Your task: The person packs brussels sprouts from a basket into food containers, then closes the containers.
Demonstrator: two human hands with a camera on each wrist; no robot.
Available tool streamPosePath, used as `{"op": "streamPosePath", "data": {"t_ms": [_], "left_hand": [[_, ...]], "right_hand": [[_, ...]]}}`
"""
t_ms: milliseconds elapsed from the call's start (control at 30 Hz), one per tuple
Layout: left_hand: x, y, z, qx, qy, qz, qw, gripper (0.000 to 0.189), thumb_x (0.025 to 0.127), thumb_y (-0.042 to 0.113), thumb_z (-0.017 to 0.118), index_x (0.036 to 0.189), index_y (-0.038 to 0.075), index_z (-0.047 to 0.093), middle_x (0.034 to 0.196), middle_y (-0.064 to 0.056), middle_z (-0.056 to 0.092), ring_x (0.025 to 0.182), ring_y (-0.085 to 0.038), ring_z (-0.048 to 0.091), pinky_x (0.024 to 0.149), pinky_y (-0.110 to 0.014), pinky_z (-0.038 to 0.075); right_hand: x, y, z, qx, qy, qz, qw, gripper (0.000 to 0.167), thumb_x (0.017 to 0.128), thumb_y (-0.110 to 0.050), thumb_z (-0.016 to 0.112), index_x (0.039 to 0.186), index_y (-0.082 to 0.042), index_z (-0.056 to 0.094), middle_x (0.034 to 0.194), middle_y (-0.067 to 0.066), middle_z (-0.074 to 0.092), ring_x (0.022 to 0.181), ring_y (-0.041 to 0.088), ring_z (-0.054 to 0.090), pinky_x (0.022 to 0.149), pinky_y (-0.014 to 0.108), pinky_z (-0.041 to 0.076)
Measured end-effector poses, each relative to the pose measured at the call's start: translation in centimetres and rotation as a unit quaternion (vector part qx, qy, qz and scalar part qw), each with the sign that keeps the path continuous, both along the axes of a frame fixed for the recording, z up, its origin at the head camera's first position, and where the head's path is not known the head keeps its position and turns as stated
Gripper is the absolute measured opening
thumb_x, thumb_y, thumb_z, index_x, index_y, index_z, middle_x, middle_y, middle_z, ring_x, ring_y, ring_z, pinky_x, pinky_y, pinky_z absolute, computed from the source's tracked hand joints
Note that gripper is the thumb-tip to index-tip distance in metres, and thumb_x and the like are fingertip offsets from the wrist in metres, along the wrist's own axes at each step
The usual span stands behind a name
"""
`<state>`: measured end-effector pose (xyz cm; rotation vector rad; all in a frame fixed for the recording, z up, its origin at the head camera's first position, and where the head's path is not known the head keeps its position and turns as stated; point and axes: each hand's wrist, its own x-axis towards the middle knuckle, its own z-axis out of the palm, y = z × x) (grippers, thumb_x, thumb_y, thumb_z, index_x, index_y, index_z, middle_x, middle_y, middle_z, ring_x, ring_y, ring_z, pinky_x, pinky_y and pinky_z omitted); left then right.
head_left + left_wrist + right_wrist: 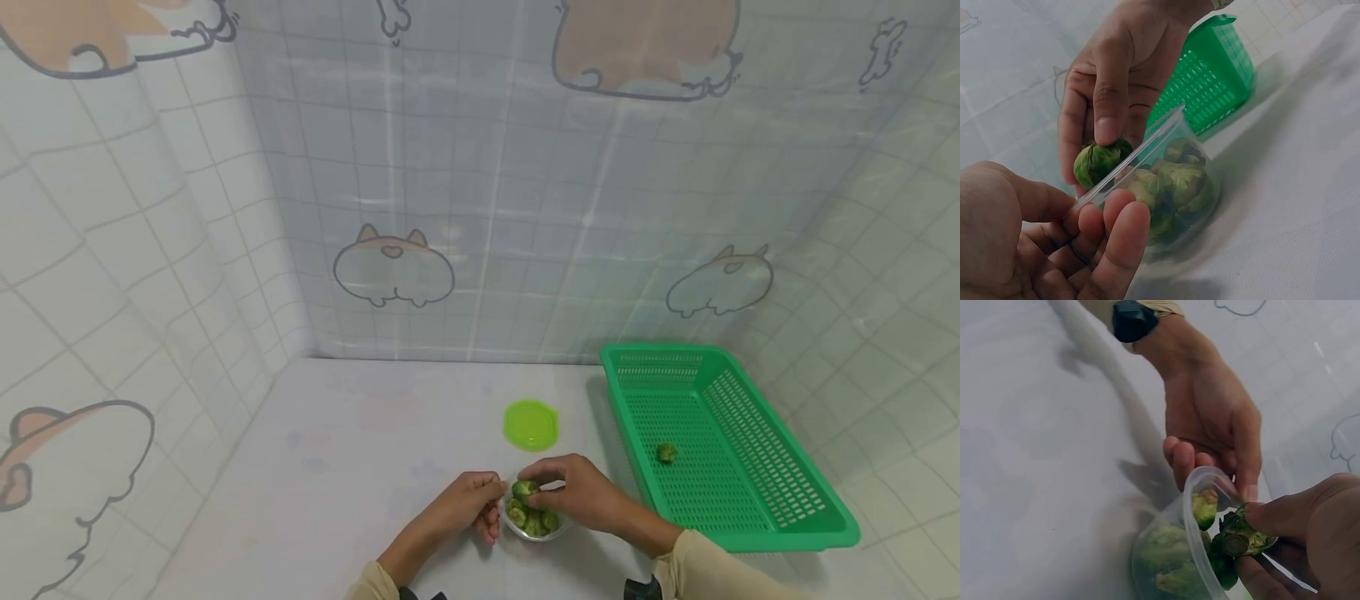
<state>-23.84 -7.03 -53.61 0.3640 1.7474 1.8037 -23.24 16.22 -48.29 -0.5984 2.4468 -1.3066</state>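
Observation:
A clear plastic tub (1204,206) with several Brussels sprouts (1182,181) inside stands on the table. My left hand (472,502) pinches the tub's rim between thumb and fingers. In my right hand (581,493) a single Brussels sprout (1241,534) is pinched by the thumb and fingers, right at the tub's mouth. The left wrist view shows that sprout (1100,164) beside the rim, above the others. A bright green round lid (531,425) lies flat on the table just beyond the tub.
To the right stands a green perforated basket (720,533), with one Brussels sprout (666,452) lying on its bottom. A white cloth (337,467) covers the table. Sheets with a grid and cartoon animals (393,267) hang at the back and both sides.

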Motion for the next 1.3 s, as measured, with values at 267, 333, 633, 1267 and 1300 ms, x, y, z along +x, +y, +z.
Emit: {"op": "streamPosePath", "data": {"t_ms": [267,333,633,1267,1300], "left_hand": [[-0.1,0.1,0.1,-0.008,-0.006,0.001,1.0000,0.034,0.105,0.023,0.053,0.078,0.003,0.054,0.063,-0.003,0.056,0.052,-0.015,0.063,0.049,-0.028,0.057],[-0.1,0.1,0.1,-0.012,-0.006,0.002,0.9999,0.033,0.105,0.023,0.053,0.078,0.003,0.054,0.063,-0.004,0.056,0.052,-0.015,0.063,0.049,-0.028,0.057],[-0.2,0.2,0.0,-0.009,-0.007,0.008,0.9999,0.034,0.104,0.023,0.053,0.079,0.001,0.054,0.063,-0.004,0.055,0.052,-0.015,0.061,0.049,-0.028,0.057],[-0.2,0.0,0.0,-0.002,-0.007,0.001,1.0000,0.031,0.104,0.022,0.053,0.080,0.001,0.054,0.062,-0.002,0.054,0.051,-0.014,0.061,0.048,-0.026,0.056],[-0.2,0.0,-0.1,-0.002,-0.007,0.001,1.0000,0.031,0.104,0.022,0.053,0.080,0.002,0.054,0.062,-0.002,0.054,0.051,-0.014,0.061,0.048,-0.026,0.056]], "right_hand": [[0.3,-0.7,-0.4,-0.018,0.014,0.003,0.9997,0.030,0.088,-0.012,0.079,0.116,-0.006,0.073,0.116,0.005,0.072,0.108,0.023,0.069,0.084,0.024,0.058],[0.4,-0.9,-0.5,-0.015,0.017,0.003,0.9997,0.029,0.087,-0.011,0.080,0.115,-0.007,0.073,0.116,0.005,0.072,0.108,0.023,0.069,0.083,0.022,0.058],[0.7,-1.3,-0.6,0.028,0.057,0.016,0.9978,0.030,0.087,-0.011,0.079,0.116,-0.007,0.074,0.116,0.003,0.073,0.108,0.019,0.069,0.082,0.019,0.057],[0.6,-1.8,-0.2,0.143,0.161,0.050,0.9752,0.032,0.086,-0.013,0.081,0.117,-0.011,0.075,0.111,-0.010,0.073,0.105,0.005,0.066,0.089,0.025,0.056],[0.6,-1.8,-0.1,0.147,0.163,0.052,0.9743,0.032,0.086,-0.013,0.081,0.117,-0.011,0.075,0.111,-0.010,0.073,0.106,0.005,0.066,0.090,0.026,0.056]]}}
